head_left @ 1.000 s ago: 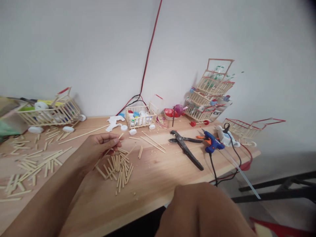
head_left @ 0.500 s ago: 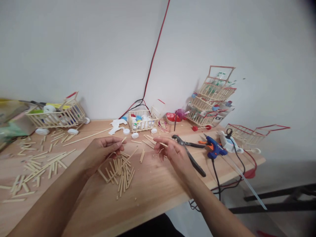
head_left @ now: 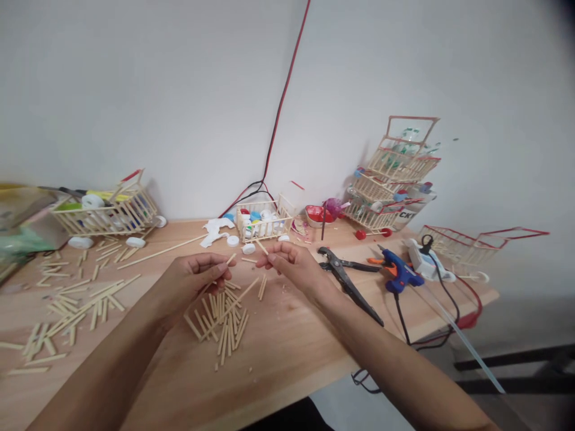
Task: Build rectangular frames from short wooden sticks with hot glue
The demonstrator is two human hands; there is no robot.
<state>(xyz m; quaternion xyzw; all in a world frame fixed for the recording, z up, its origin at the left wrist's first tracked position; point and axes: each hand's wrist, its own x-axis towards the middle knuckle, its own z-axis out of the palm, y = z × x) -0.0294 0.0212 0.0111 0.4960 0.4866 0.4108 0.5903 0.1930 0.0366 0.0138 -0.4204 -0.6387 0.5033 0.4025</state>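
Note:
My left hand [head_left: 204, 274] is closed, thumb and fingers pinching a thin wooden stick [head_left: 231, 259] whose tip pokes up past the thumb. This stick seems to run into a U-shaped stick frame [head_left: 245, 292] below the hand; the joint is partly hidden. To the right, my right hand [head_left: 290, 263] pinches a short wooden stick [head_left: 261, 246], its end pointing up and left toward the small cart. The two hands are a short gap apart. Beneath them lies a pile of cut sticks [head_left: 231, 335] on the wooden table [head_left: 287, 347].
Miniature stick carts stand along the wall: one at left [head_left: 103, 218], one in the middle [head_left: 265, 221], a stack at right [head_left: 381, 197]. Pliers [head_left: 345, 281], a blue glue gun [head_left: 399, 272] and a power strip [head_left: 424, 260] lie right. More sticks [head_left: 103, 308] are scattered left.
My right hand has moved left, closer to my left hand, and its stick now points up-left. My left hand keeps its hold. The view has shifted slightly.

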